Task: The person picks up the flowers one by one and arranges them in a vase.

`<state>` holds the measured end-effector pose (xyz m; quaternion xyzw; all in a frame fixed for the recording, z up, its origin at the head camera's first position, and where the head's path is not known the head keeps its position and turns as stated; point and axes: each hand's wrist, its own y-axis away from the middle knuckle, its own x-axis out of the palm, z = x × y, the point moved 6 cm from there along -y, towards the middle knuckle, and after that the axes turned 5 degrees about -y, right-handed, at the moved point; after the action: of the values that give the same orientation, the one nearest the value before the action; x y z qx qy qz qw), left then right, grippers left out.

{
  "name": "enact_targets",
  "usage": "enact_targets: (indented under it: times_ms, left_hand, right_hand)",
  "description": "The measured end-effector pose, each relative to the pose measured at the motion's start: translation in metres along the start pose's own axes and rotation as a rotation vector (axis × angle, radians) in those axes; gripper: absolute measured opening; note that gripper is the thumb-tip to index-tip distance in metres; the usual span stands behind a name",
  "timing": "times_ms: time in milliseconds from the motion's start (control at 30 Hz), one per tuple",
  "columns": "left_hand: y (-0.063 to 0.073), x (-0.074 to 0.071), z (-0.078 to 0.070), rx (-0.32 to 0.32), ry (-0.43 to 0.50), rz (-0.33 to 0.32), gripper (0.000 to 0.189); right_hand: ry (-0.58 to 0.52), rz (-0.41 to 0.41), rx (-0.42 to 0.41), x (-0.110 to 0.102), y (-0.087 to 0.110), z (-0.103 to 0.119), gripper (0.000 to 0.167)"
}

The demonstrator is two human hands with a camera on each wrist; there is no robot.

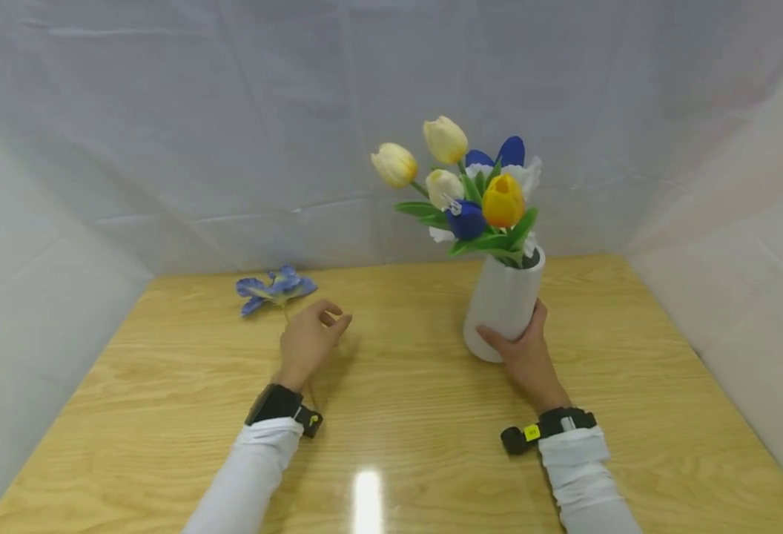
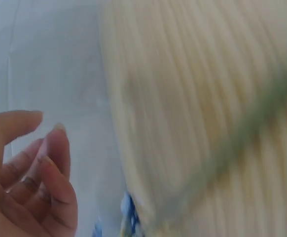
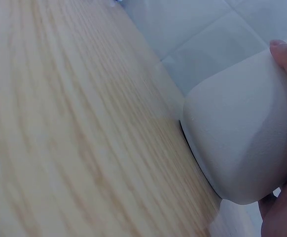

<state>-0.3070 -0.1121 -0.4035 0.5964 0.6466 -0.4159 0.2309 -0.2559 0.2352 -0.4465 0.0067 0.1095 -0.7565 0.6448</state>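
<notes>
My right hand (image 1: 528,361) grips the lower part of a white vase (image 1: 506,300), thumb on the near side. In the right wrist view, the base of the vase (image 3: 232,138) is at the wooden tabletop. Cream tulips (image 1: 394,165), a yellow-orange tulip (image 1: 503,200) and blue flowers (image 1: 466,220) with green leaves stand in the vase. On the left, my left hand (image 1: 308,340) is over the stem of a loose blue-purple flower (image 1: 278,288). Its fingers (image 2: 59,192) are loosely bent, a gap separates them from the thumb, and nothing is held. The stem (image 2: 232,138) runs beside the hand, blurred.
The wooden table (image 1: 405,400) reaches back to a pale sheet (image 1: 285,133) hung behind it. White side walls (image 1: 24,259) close in the left and right. A bright light reflection lies near the table's front middle.
</notes>
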Motion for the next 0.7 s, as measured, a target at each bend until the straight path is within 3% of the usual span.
enact_targets:
  times_ms: [233, 367, 533, 700]
  left_hand:
    - [0.003, -0.021, 0.045, -0.163, -0.102, 0.079, 0.036]
    - [0.008, -0.024, 0.061, -0.222, -0.121, 0.142, 0.040]
    - [0.008, -0.019, 0.066, -0.191, -0.073, 0.238, 0.032]
    - [0.003, -0.017, 0.068, -0.192, -0.024, 0.275, 0.026]
  right_hand:
    - [0.017, -0.009, -0.015, 0.000, 0.001, 0.001, 0.100]
    - [0.027, -0.009, -0.017, -0.002, 0.001, 0.003, 0.100]
    - [0.014, 0.006, 0.006, -0.004, 0.005, 0.012, 0.099]
    - [0.008, 0.014, 0.003, -0.001, 0.014, 0.030, 0.097]
